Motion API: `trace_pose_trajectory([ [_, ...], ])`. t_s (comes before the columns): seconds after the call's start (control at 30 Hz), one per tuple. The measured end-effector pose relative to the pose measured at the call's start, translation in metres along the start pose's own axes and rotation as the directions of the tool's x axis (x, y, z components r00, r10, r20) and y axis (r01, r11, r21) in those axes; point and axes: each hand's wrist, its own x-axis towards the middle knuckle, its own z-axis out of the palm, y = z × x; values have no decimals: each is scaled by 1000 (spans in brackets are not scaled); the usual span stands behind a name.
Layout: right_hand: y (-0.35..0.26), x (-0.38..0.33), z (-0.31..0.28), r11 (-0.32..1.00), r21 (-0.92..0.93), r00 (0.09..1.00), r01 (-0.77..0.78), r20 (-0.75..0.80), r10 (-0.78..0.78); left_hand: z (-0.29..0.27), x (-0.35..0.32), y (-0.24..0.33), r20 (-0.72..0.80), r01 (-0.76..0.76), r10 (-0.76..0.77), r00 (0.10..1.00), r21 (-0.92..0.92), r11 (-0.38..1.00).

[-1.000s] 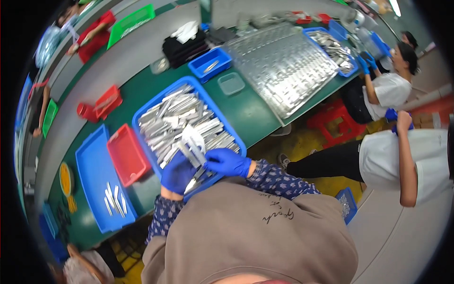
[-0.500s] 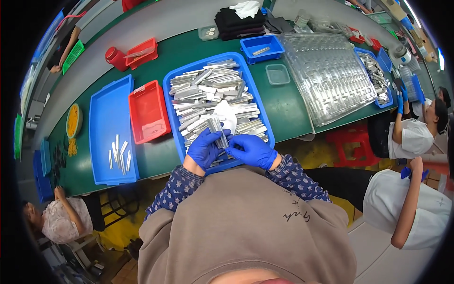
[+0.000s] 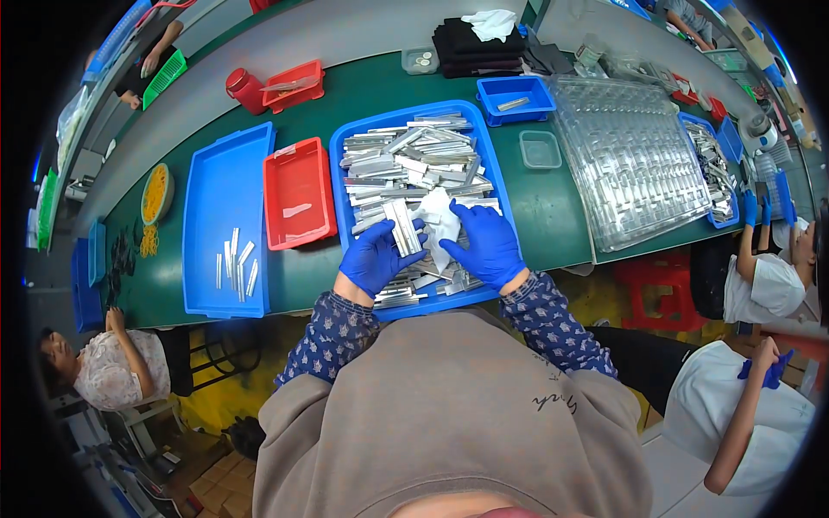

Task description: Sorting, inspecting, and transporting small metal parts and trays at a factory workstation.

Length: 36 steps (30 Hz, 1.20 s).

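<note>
Both hands wear blue gloves above a large blue tray (image 3: 338,164) heaped with silver metal bars (image 3: 406,142). My left hand (image 3: 371,258) is closed around a few metal bars (image 3: 402,228) lying side by side, their flat faces tilted up. To the right of these bars a crumpled white cloth (image 3: 438,216) lies on the heap. My right hand (image 3: 489,248) is at the cloth's right edge, thumb and index finger spread apart, the fingertips at or just touching it. Part of the heap is hidden under the hands and cloth.
On the left stand a red tray (image 3: 326,186) and a blue tray (image 3: 200,207) with several bars in it. Clear plastic trays (image 3: 635,164) are stacked to the right. A small blue bin (image 3: 516,110) and a clear container (image 3: 540,149) stand behind. Co-workers sit on both sides.
My right hand has let go of the bars, moved right and spread its fingers beside the cloth. The left hand still holds the bars, now fanned flatter. The whole view has shifted slightly.
</note>
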Motion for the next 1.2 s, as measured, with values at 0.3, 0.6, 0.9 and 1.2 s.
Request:
trace_pose_trajectory([
  [0.3,26,9,13,992,123,999,-40,-1,40,-8,-6,4,-17,-48,47,999,-59,997],
  [0.6,27,25,-16,990,-137,998,-14,-68,5,-4,3,3,39,-41,44,998,-75,996],
  [0.9,5,22,-10,799,480,932,-363,200,303,23,41,-3,230,37,-18,973,-76,996],
  [1.2,-1,18,11,832,340,895,-437,260,364,33,45,-23,186,2,5,983,-36,999],
])
